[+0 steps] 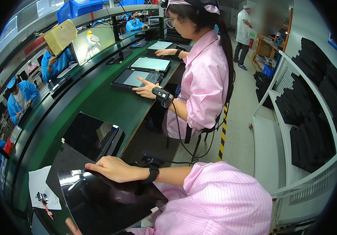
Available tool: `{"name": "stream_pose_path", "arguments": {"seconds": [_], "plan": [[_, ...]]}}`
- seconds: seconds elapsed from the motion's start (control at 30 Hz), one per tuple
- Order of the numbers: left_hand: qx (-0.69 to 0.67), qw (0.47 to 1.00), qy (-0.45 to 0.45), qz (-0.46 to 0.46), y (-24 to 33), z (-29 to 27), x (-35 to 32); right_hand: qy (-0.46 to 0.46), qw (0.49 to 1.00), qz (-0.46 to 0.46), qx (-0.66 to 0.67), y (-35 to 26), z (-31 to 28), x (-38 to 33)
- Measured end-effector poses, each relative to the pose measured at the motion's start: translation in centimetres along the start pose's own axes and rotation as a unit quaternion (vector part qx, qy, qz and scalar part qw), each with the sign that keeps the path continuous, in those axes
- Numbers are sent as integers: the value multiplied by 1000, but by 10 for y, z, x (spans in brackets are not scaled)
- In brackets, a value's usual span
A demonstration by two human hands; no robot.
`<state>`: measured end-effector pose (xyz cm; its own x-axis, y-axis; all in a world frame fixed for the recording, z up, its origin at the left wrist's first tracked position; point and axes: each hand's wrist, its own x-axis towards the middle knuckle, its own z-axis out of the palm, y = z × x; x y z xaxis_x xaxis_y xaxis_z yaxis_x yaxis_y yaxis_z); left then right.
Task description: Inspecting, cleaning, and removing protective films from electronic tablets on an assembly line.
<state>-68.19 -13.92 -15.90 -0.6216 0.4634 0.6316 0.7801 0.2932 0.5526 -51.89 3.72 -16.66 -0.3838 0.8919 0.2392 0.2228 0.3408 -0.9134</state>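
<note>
A glossy black screen panel (pixel 109 199) with small pale tabs is held tilted in front of me. My right hand (pixel 115 168) is closed over its far edge, thumb pointing left and the other fingers partly hidden. At the panel's lower left edge, one finger of my left hand (pixel 73 226) shows; the rest of that hand is hidden or out of view. The hand appears to grip the panel's edge. Just beyond lies a stack of dark screen panels (pixel 92 135) with pale corner tabs. A matte black sheet (pixel 60 172) lies partly under the held panel.
A printed paper sheet (pixel 39 184) with a red pen-like item (pixel 47 209) lies at left on the green bench (pixel 98 102). A co-worker in pink sits ahead, one hand (pixel 147 89) on a tablet (pixel 131 78). A white rack (pixel 270 129) with black pieces stands right.
</note>
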Motion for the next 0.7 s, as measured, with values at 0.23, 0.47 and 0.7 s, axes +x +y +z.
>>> {"name": "stream_pose_path", "arguments": {"seconds": [0.23,0.47,0.7], "plan": [[-116,991,-65,-22,-6,-3,-3,2,993,-94,-65,-23,3,-23],[-246,959,-140,-30,2,8,6,24,984,-136,-112,-34,-1,-36],[-358,909,-210,-44,7,11,20,34,974,-177,-139,-30,1,-36]]}}
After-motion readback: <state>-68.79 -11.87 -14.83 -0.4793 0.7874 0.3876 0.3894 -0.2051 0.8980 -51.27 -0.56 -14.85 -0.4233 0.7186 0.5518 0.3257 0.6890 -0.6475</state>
